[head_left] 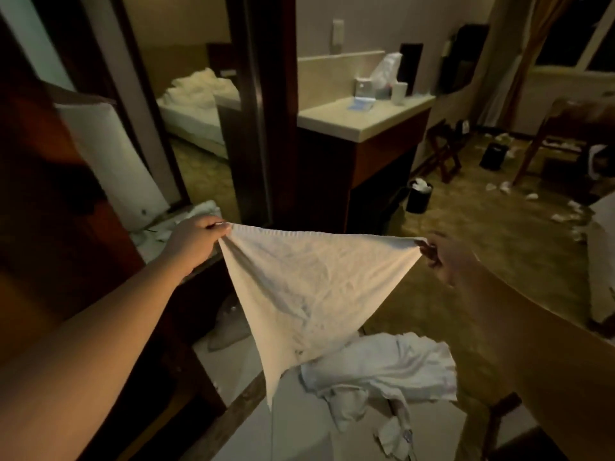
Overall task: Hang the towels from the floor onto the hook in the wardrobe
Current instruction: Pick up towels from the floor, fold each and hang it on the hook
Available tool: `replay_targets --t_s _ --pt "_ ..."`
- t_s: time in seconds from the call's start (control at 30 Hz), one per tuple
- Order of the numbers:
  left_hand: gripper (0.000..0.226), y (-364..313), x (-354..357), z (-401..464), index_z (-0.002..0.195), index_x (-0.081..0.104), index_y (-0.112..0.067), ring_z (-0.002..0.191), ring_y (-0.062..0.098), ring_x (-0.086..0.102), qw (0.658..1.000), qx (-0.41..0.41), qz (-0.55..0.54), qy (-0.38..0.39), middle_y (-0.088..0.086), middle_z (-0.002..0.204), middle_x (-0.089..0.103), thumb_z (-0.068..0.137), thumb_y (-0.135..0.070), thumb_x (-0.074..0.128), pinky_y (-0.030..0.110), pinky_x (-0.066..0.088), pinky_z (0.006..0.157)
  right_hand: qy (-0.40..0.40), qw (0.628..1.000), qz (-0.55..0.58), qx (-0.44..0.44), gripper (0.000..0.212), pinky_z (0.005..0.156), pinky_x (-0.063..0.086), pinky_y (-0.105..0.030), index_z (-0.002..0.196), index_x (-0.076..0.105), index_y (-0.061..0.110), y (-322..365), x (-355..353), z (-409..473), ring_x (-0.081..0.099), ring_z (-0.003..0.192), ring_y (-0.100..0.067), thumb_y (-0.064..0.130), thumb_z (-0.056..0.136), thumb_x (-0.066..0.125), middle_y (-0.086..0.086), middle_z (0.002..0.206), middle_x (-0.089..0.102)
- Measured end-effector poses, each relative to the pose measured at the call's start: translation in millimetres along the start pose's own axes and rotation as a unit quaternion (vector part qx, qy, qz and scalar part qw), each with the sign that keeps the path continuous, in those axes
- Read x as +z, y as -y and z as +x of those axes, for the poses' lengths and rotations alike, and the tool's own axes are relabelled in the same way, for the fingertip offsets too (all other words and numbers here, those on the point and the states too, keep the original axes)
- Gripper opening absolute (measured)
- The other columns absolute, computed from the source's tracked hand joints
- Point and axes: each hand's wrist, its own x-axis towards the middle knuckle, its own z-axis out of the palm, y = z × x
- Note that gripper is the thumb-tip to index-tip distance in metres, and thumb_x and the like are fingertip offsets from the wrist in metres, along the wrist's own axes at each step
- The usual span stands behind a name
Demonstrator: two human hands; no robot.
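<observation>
Your left hand [196, 239] and right hand [442, 257] each pinch a top corner of the white towel [309, 284], stretched in the air between them. Below it, a crumpled towel pile [382, 371] lies on the floor. A dark bin [419, 196] stands beside the cabinet's pale surface [359, 118].

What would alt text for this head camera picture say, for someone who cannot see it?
Two bare hands stretch a white towel in the air, the left hand and right hand each pinching a top corner. Below it, more crumpled white towels lie on the floor of a dim, littered hotel room.
</observation>
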Motion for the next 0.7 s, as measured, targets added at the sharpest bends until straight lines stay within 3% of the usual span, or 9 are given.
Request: replay_targets --t_s 0.07,0.13,0.2,0.27,0.37,0.47,0.53,0.6,0.7 --pt "0.017 -3 -42 -13 0.096 0.069 -0.02 0.085 0.021 0.06 0.998 0.016 0.049 -0.038 -0.002 0.089 0.063 0.098 -0.035 0.062 0.032 0.043 0.07 0.052 0.999 0.005 -0.009 0.02 0.04 0.031 -0.02 0.108 0.065 0.017 14 24 -14 0.063 0.057 -0.006 0.009 0.105 0.047 -0.009 0.099 0.067" --pt "0.02 0 -81 -27 0.096 0.062 -0.022 0.086 0.023 0.061 0.998 -0.011 0.053 -0.044 0.001 0.091 0.062 0.102 -0.039 0.053 0.034 0.046 0.067 0.111 0.994 0.009 -0.024 0.018 0.046 0.036 -0.021 0.108 0.069 0.016 25 49 -31 0.063 0.071 -0.009 0.012 0.103 0.051 -0.009 0.107 0.069" --pt "0.021 6 -119 -45 0.108 0.06 -0.022 0.096 0.025 0.063 0.998 -0.05 0.005 -0.037 0.006 0.104 0.063 0.104 -0.039 0.049 0.043 0.055 0.082 0.172 0.984 0.001 -0.048 0.019 0.058 0.04 -0.025 0.114 0.07 0.021 30 74 -49 0.064 0.087 -0.012 0.013 0.1 0.059 -0.005 0.113 0.073" --pt "0.016 12 -154 -67 0.105 0.06 -0.023 0.102 0.026 0.064 0.993 -0.073 -0.076 -0.05 0.006 0.109 0.062 0.104 -0.035 0.05 0.04 0.056 0.084 0.215 0.973 -0.034 -0.081 0.025 0.066 0.041 -0.028 0.117 0.068 0.026 32 100 -71 0.062 0.092 -0.012 0.012 0.097 0.064 0.002 0.116 0.074" --pt "0.013 25 -207 -109 0.102 0.064 -0.019 0.102 0.024 0.065 0.98 -0.082 -0.164 -0.077 0.009 0.111 0.064 0.101 -0.03 0.057 0.032 0.052 0.077 0.212 0.961 -0.104 -0.142 0.017 0.071 0.042 -0.03 0.115 0.069 0.026 30 139 -114 0.057 0.086 -0.013 0.021 0.098 0.066 0.001 0.112 0.069" --pt "0.017 41 -250 -149 0.1 0.068 -0.02 0.103 0.023 0.064 0.978 -0.083 -0.173 -0.087 0.005 0.111 0.066 0.098 -0.035 0.061 0.036 0.05 0.084 0.183 0.953 -0.135 -0.201 0.022 0.068 0.042 -0.028 0.112 0.07 0.017 27 165 -156 0.057 0.075 -0.01 0.034 0.1 0.063 0.005 0.086 0.068" --pt "0.016 56 -283 -181 0.096 0.069 -0.018 0.104 0.022 0.064 0.969 -0.087 -0.207 -0.101 0.005 0.111 0.067 0.097 -0.033 0.063 0.037 0.052 0.085 0.172 0.946 -0.156 -0.227 0.023 0.064 0.042 -0.027 0.104 0.071 0.023 20 183 -195 0.057 0.068 -0.01 0.044 0.097 0.065 0.009 0.077 0.065" --pt "0.013 70 -314 -212 0.093 0.07 -0.019 0.101 0.021 0.066 0.961 -0.092 -0.236 -0.115 0.004 0.109 0.068 0.097 -0.029 0.063 0.033 0.051 0.08 0.174 0.936 -0.172 -0.253 0.023 0.07 0.05 -0.032 0.103 0.072 0.027 14 203 -230 0.064 0.08 -0.013 0.047 0.097 0.063 0.007 0.088 0.069" --pt "0.012 88 -356 -248 0.089 0.069 -0.018 0.09 0.019 0.07 0.944 -0.08 -0.28 -0.159 0.001 0.092 0.074 0.097 -0.026 0.065 0.034 0.053 0.074 0.197 0.931 -0.156 -0.264 0.03 0.093 0.053 -0.046 0.118 0.067 0.018 3 239 -273 0.066 0.103 -0.024 0.041 0.101 0.058 -0.007 0.112 0.069"
